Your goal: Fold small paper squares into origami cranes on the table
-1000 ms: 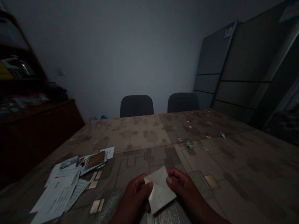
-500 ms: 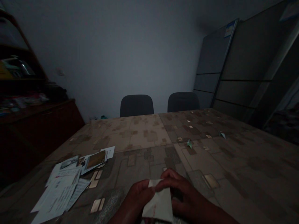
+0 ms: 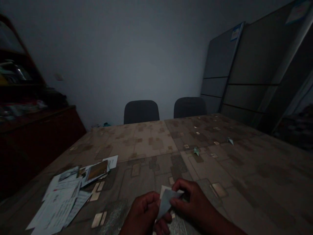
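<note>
A small folded piece of pale paper (image 3: 166, 201) is held between both hands near the table's front edge, with one flap standing at an angle. My left hand (image 3: 144, 210) grips its left side, the thumb against the paper and fingers curled below. On the upper right corner, my right hand (image 3: 192, 198) pinches the paper between thumb and forefinger. The lower part of the paper is partly hidden by the left fingers.
Loose printed sheets and cards (image 3: 60, 199) lie at the left of the patterned table (image 3: 156, 169). A small green folded paper (image 3: 196, 151) and another folded piece (image 3: 230, 140) rest farther right. Two dark chairs (image 3: 141, 111) stand behind.
The paper has turned and folded over, now showing a bluish-grey face and a smaller outline. My right hand has shifted slightly right, its grip now at the paper's upper right corner.
</note>
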